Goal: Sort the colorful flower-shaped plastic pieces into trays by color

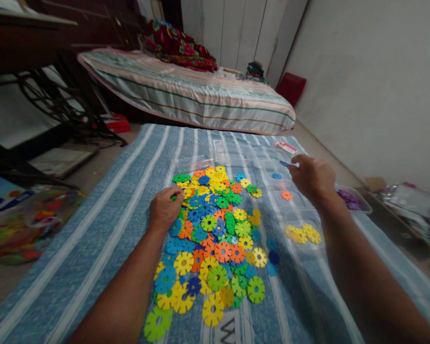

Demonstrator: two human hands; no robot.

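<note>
Blue-and-white striped cloth (103,224) covers the floor from the near edge of the view up to a low mattress (186,95), which closes off the far side; a pale wall (372,81) runs along the right, and dark furniture legs (57,105) stand off the cloth's left edge. A heap of flat, flower-shaped plastic discs (215,234) in yellow, green, blue and orange lies in the middle of the cloth, spread from the far centre down almost to the near edge. The left hand (166,209) rests on the heap's left margin, fingers curled down and pinched around a green disc (173,196) at the fingertips. Bare striped cloth lies open to the left of that forearm, as far as a clear bag of discs (25,224) sitting at the cloth's left border. The right hand (312,177) is raised over the right side, knuckles toward the camera, fingers closed on a small blue disc (284,163) that pokes out beyond the thumb. Below and around it sit clear trays holding sorted pieces: a few blue (277,176), one orange (286,195), a cluster of yellow discs (304,234) and purple ones (349,198) near the right edge. A strip of free cloth separates the heap from those trays.
</note>
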